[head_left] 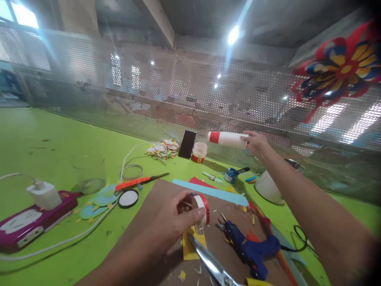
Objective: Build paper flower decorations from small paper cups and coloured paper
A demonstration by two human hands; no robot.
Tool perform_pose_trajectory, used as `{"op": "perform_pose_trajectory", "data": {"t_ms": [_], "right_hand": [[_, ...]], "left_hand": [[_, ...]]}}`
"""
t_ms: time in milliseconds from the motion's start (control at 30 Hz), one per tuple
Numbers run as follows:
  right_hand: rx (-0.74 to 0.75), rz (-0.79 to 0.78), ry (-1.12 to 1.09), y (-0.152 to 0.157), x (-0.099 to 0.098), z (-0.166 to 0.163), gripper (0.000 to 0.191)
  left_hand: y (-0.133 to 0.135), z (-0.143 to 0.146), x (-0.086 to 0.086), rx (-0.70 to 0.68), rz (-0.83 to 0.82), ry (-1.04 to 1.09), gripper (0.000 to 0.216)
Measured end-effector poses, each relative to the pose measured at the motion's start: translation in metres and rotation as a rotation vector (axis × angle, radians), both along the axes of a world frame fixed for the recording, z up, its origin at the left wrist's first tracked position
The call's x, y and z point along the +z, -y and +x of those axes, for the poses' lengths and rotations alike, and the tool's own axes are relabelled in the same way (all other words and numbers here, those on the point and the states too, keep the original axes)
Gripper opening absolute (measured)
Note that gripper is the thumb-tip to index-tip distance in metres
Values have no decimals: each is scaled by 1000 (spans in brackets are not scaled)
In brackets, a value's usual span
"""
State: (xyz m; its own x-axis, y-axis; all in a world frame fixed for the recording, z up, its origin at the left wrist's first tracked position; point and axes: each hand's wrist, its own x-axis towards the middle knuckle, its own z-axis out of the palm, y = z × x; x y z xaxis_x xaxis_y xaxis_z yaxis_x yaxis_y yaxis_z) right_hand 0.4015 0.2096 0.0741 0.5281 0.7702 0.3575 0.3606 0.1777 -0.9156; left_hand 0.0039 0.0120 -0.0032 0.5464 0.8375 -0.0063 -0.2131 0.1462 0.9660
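Note:
Between the thumb and fingers of my left hand is a small white paper ring with a red band, held above the brown board. My right hand reaches out to the far side, closed around the end of a stack of white paper cups; the stack lies sideways in the air, one cup showing red. Below my left hand lie a yellow paper piece and metal scissors. A blue glue gun rests to their right.
A phone leans beside short cup pieces at the back. Orange-handled scissors, a white cable and a purple power strip lie left. A blue paint jar and white container stand right, before a perforated screen.

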Motion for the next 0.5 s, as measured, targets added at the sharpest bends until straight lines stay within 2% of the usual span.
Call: {"op": "perform_pose_trajectory", "data": {"t_ms": [100, 167, 300, 367, 500], "right_hand": [[-29, -47, 115, -17, 6, -28, 31], [-60, -72, 203, -25, 3, -44, 31], [-121, -109, 403, -34, -2, -61, 29], [-138, -119, 510, -34, 0, -63, 29], [-140, -123, 712, -30, 14, -63, 27]], "left_hand": [[13, -7, 13, -9, -84, 22, 31], [14, -9, 14, -21, -90, 30, 30], [-3, -4, 2, 42, 38, 2, 30], [-13, 0, -6, -4, 123, -27, 37], [-19, 3, -9, -2, 92, -30, 46]]}}
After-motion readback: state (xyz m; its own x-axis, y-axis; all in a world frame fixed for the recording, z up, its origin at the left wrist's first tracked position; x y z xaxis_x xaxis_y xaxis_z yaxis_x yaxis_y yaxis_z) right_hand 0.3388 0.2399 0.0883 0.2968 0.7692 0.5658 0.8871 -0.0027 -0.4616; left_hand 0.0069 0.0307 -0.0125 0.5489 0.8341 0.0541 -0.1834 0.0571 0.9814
